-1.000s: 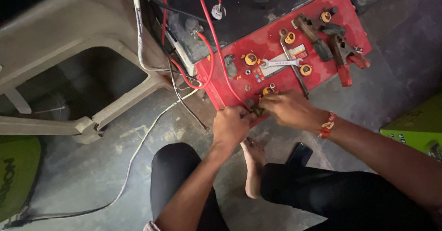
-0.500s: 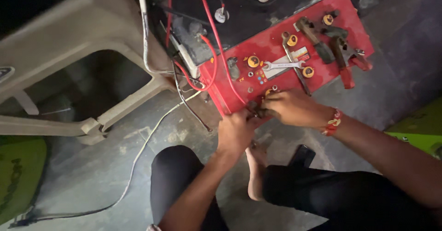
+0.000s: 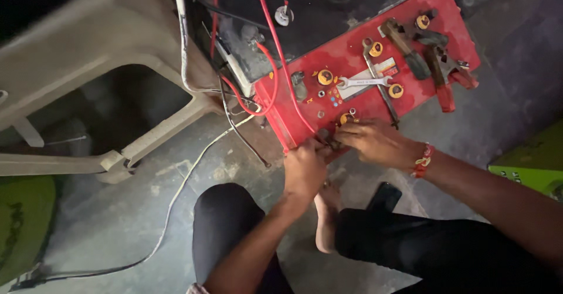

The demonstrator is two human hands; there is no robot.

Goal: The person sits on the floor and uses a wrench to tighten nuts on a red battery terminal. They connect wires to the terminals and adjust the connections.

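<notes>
Both hands meet at the near edge of the red battery, just right of the frame's centre. The left hand comes up from the lower middle, its fingers curled shut around a small dark terminal fitting at the battery's lower corner, where the red cable running down from the top of the frame ends. The right hand reaches in from the lower right, a red thread band on its wrist; its fingers are bent and pinched onto the same fitting from the right, fingertips touching the left hand's. What lies between the fingertips is too small and shadowed to tell more closely.

Above the hands, on the battery top, lie a silver open-ended spanner, a row of yellow vent caps, and, toward the upper right, red-handled pliers. A beige plastic stool fills the upper left, and a white cable trails over the grey floor toward the lower left. A bare foot rests below the hands.

Compared with half a second ago, the hands hold the same grip at the same corner; the battery sits slightly more to the right and higher in the frame, so only the view has shifted.
</notes>
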